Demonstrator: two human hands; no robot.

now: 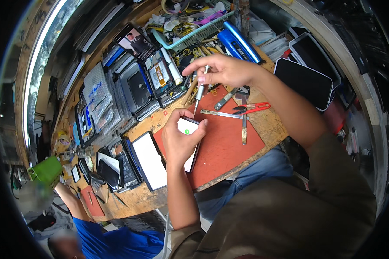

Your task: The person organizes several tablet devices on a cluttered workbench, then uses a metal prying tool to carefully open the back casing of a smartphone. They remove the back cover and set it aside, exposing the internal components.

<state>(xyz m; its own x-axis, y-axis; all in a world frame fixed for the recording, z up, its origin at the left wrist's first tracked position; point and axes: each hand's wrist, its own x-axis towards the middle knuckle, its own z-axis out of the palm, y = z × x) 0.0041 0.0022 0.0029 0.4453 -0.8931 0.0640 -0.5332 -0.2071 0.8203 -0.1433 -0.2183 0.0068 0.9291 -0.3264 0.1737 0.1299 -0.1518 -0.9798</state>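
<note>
My left hand (179, 140) grips a smartphone (189, 165) by its upper part, thumb and fingers on opposite edges. The phone's screen is lit white with a green spot, and my hand covers part of it. Above it, my right hand (231, 71) pinches a slim silver screwdriver (200, 93) between thumb and fingers. Its shaft points down, the tip at the phone's top edge; whether it sits in a screw is too small to tell. Beneath the phone lies a red-brown mat (224, 157).
Right of the phone lie red-handled snippers (257, 107), a metal strip (220, 114) and a grey-handled tool (224, 100). A white panel (149, 162) stands left. Beyond are opened devices (160, 73), a teal basket (190, 39) and a blue cylinder (240, 41). A co-worker's blue sleeve (116, 241) shows lower left.
</note>
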